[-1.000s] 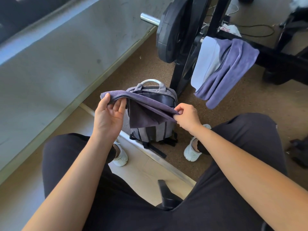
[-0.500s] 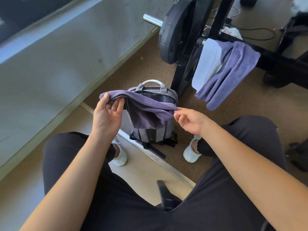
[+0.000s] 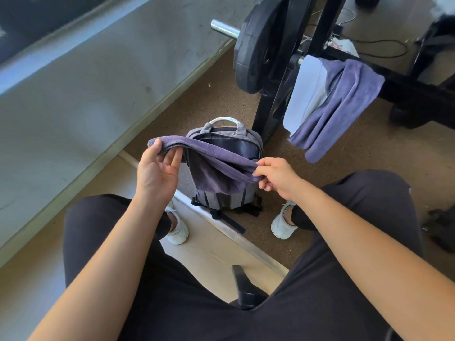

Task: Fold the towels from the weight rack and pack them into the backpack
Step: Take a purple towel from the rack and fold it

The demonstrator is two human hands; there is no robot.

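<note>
A dark purple towel [image 3: 216,166] hangs stretched between both hands above the backpack [image 3: 225,195], draping over its front and hiding much of the bag's upper face. The left hand [image 3: 157,168] holds the towel's left end with the thumb on top and the fingers curled underneath, palm facing up; the right hand [image 3: 277,177] pinches the other end between thumb and fingertips, so the two hands are apart with the cloth taut between them. The grey backpack stands upright on the brown speckled floor [image 3: 339,173] between the person's white shoes [image 3: 283,223], its mouth unzipped and its white top handle [image 3: 225,120] showing behind the towel. Just behind and to the right of the bag stands the black weight rack [image 3: 273,104], with a black weight plate [image 3: 251,45] on a chrome bar end [image 3: 222,28]. Over the rack's crossbar hang two more towels, touching each other: a pale blue one [image 3: 304,94] and a lighter purple one [image 3: 344,99] partly covering it. A grey wall [image 3: 86,77] runs along the left, and a black cable [image 3: 384,49] lies on the floor beyond the rack. The person's black-trousered knees fill the foreground.
</note>
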